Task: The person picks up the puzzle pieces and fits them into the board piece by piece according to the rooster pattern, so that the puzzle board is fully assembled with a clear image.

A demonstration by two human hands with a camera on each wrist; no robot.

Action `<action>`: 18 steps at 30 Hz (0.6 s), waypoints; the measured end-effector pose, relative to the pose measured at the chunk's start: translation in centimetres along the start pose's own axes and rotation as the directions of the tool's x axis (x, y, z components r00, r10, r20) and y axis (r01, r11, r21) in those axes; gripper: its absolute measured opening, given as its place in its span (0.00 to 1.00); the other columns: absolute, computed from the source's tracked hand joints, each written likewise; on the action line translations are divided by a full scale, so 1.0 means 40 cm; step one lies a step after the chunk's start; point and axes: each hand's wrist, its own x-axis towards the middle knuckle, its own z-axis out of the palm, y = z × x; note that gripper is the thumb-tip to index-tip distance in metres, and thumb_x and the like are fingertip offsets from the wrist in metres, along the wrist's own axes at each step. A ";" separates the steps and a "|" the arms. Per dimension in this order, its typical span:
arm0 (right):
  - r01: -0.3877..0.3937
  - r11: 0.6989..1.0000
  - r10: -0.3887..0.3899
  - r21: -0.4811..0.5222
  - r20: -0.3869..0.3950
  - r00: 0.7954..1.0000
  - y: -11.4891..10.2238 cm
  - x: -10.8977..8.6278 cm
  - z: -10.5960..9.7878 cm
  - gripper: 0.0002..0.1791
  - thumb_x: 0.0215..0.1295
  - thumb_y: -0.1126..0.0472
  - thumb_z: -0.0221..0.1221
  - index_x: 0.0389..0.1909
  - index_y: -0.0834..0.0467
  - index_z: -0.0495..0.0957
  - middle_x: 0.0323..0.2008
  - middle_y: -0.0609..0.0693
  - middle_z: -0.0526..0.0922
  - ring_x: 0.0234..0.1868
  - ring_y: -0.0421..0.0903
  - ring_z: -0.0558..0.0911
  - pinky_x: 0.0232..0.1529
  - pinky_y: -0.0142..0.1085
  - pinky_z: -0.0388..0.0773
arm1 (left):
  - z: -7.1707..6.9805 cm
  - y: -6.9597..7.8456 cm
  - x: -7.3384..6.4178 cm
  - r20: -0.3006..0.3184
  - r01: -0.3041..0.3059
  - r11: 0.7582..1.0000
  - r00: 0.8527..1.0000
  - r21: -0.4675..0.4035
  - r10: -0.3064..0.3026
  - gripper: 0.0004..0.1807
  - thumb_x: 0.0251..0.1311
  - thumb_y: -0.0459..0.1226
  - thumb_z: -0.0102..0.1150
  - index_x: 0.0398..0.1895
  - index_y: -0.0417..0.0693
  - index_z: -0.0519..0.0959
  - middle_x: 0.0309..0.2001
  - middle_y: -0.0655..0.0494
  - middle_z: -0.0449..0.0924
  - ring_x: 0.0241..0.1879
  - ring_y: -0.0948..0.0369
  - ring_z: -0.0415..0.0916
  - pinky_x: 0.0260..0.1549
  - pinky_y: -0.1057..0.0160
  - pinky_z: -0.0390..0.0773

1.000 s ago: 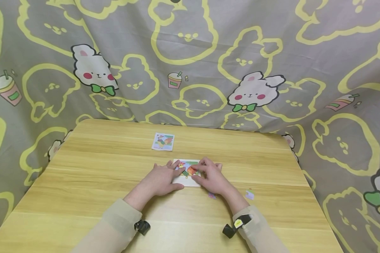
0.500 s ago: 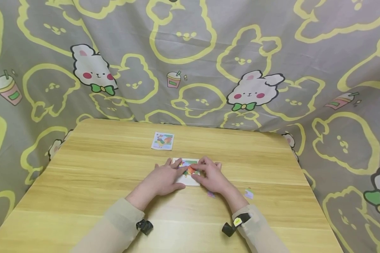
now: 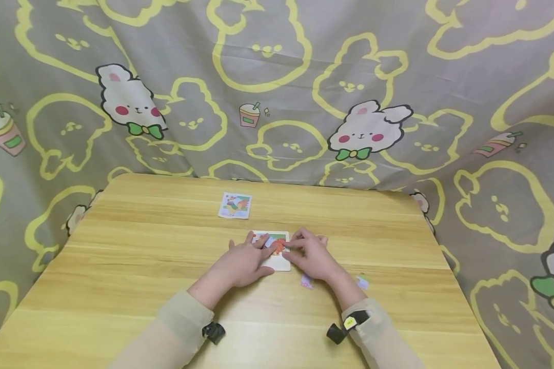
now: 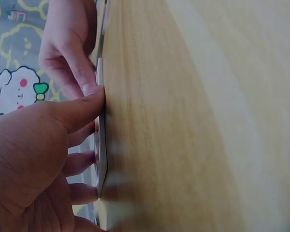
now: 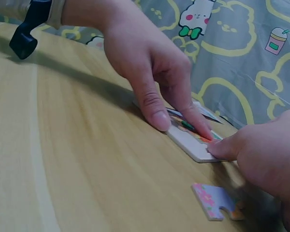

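Observation:
A small puzzle board [image 3: 277, 264] with a white border lies mid-table, a colourful picture partly filled in. My left hand [image 3: 240, 264] lies over its left side, fingers stretched across the picture and thumb at the near edge; the left wrist view shows the thumb [image 4: 84, 108] along that edge. At the right side, my right hand [image 3: 310, 254] has thumb and index finger bent about an orange puzzle piece [image 3: 279, 247], whose edges are partly hidden. The right wrist view has the right hand [image 5: 261, 154] with a digit's tip on the board, near the left index finger.
Two loose puzzle pieces lie right of the board: a lilac one with pink flowers [image 3: 307, 281] and another [image 3: 362, 281] beyond the right wrist. Behind the board is a printed picture card [image 3: 235, 205]. A patterned curtain [image 3: 286, 92] hangs past the table's far edge.
My left hand has shifted slightly right, its index finger further over the orange area. The right fingertips have drawn slightly towards the board's right edge. The head view has shifted a little.

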 end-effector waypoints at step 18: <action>-0.019 1.000 0.019 -0.016 -0.034 0.999 -0.019 0.002 0.008 0.15 0.70 0.56 0.71 0.50 0.60 0.90 0.44 0.45 0.76 0.45 0.44 0.75 0.51 0.52 0.51 | -0.010 0.006 0.003 0.010 0.012 1.000 1.000 0.003 -0.012 0.38 0.74 0.60 0.57 0.83 0.62 0.64 0.82 0.47 0.56 0.77 0.32 0.55 0.57 0.18 0.65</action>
